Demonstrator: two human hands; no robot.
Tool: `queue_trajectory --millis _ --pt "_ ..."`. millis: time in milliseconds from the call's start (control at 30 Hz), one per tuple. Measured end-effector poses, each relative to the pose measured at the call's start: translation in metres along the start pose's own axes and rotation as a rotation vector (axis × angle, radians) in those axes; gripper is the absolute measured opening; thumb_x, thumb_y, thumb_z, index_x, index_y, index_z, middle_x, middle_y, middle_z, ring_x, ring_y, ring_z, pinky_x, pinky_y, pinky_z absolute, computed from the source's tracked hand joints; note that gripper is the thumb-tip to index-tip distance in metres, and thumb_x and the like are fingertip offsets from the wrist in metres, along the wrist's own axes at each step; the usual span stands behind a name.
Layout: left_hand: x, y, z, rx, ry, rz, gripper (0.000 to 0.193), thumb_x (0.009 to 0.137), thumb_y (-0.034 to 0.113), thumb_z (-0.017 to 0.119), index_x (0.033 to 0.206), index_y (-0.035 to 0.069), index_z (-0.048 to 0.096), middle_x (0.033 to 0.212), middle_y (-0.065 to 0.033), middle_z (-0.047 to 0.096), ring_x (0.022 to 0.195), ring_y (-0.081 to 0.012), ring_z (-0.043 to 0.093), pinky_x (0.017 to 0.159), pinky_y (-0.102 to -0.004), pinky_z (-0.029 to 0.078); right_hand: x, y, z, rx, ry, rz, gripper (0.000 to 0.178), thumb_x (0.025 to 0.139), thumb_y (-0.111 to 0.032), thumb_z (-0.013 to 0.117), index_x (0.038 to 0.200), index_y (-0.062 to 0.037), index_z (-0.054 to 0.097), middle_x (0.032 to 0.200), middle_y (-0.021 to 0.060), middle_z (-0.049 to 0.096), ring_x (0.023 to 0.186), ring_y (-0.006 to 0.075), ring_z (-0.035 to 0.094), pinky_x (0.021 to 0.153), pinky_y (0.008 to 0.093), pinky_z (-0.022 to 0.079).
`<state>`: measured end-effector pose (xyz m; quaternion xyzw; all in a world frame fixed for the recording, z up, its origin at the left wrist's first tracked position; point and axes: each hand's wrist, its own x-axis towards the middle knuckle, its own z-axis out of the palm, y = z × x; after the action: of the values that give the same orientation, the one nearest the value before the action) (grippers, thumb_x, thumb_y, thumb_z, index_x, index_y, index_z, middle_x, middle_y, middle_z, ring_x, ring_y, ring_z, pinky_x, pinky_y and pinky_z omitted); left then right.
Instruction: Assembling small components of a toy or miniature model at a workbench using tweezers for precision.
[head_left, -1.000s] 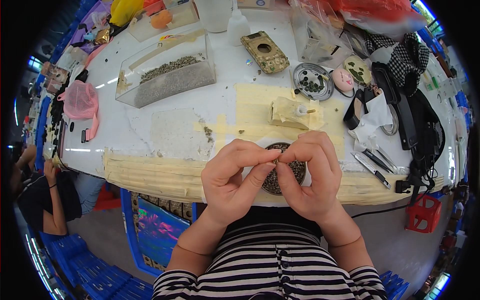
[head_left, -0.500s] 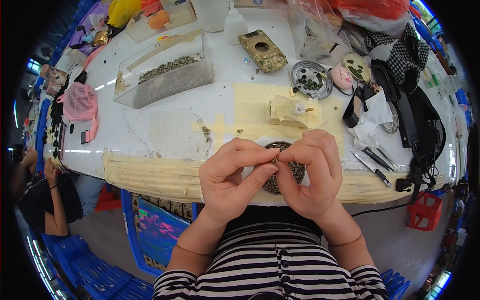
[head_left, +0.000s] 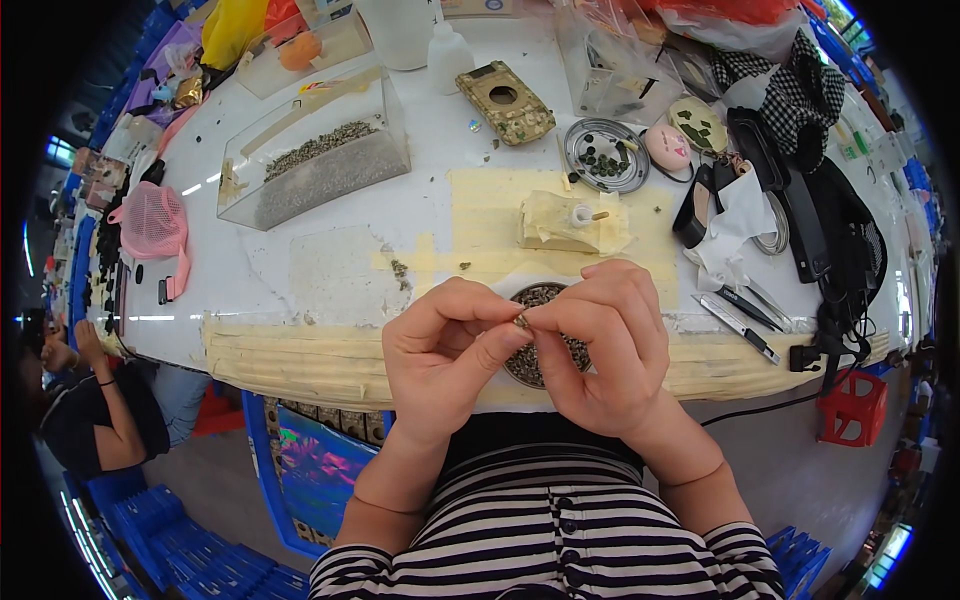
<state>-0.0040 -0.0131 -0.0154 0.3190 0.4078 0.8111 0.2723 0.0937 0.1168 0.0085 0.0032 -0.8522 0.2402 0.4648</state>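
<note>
Both my hands meet over a round dish of small camouflage-coloured parts point(head_left: 540, 294) near the table's front edge. My left hand point(head_left: 445, 350) is closed in a pinch on a tiny greenish-brown part point(head_left: 522, 320), thumb and forefinger at its left side. From the other side, the fingertips of my right hand point(head_left: 605, 345) press on the same part. Its exact shape is too small to make out. Beyond the hands stands a block wrapped in masking tape point(head_left: 572, 222), with a white piece and a thin stick on top.
A clear bin of small parts point(head_left: 320, 175) stands back left, a camouflage model tank hull point(head_left: 506, 102) at the back. Right of it are a metal dish with dark green pieces point(head_left: 606, 156), tweezers point(head_left: 765, 300) and a craft knife point(head_left: 738, 328). A pink mesh strainer point(head_left: 153, 222) lies left.
The head view has shifted slightly, so table items sit a little further left. My hands stay together over the dish, and the tiny part between the fingertips shows more clearly.
</note>
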Motion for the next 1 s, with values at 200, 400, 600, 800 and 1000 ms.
queue_trajectory --millis 200,400,600,800,1000 --pt "-0.003 0.002 0.004 0.159 0.076 0.007 0.016 0.088 -0.007 0.067 0.103 -0.005 0.068 0.099 -0.0093 0.065 0.09 -0.0129 0.063 0.08 -0.0243 0.051 -0.001 -0.001 0.0 -0.012 0.005 0.012 0.024 0.07 -0.003 0.075 0.092 -0.0055 0.066 0.085 0.0051 0.06 0.075 0.026 0.056 0.072 0.0383 0.047" --pt "-0.002 0.005 0.006 0.193 0.065 0.002 0.015 0.09 -0.005 0.066 0.105 -0.006 0.068 0.1 -0.009 0.065 0.09 -0.0121 0.063 0.078 -0.0232 0.05 -0.001 -0.001 0.0 -0.013 0.029 0.019 0.024 0.07 -0.002 0.076 0.091 -0.0054 0.066 0.083 0.0053 0.059 0.072 0.0251 0.056 0.066 0.0361 0.045" --pt "0.0 0.004 0.007 0.192 0.057 0.002 0.015 0.091 -0.005 0.065 0.106 -0.006 0.067 0.1 -0.0094 0.065 0.09 -0.0122 0.063 0.079 -0.0235 0.05 0.0 0.002 0.002 0.002 0.054 0.028 0.026 0.068 -0.001 0.077 0.091 -0.0057 0.065 0.082 0.0053 0.059 0.071 0.024 0.055 0.063 0.035 0.043" --pt "-0.002 0.005 0.011 0.282 0.09 0.02 0.018 0.087 -0.007 0.067 0.105 -0.005 0.068 0.097 -0.0104 0.066 0.086 -0.0152 0.064 0.076 -0.0253 0.051 0.0 0.0 0.0 0.006 0.059 0.013 0.026 0.069 0.0 0.077 0.091 -0.0054 0.066 0.08 0.0055 0.059 0.07 0.0242 0.055 0.064 0.0346 0.044" --pt "0.006 0.006 0.012 0.998 -0.127 0.411 0.024 0.075 -0.007 0.074 0.097 0.001 0.071 0.083 -0.0095 0.064 0.073 -0.0248 0.061 0.062 -0.0319 0.048 -0.005 0.001 -0.018 0.055 0.048 0.123 0.022 0.075 0.002 0.074 0.094 -0.0044 0.065 0.079 0.0055 0.062 0.07 0.0226 0.055 0.069 0.0361 0.046"
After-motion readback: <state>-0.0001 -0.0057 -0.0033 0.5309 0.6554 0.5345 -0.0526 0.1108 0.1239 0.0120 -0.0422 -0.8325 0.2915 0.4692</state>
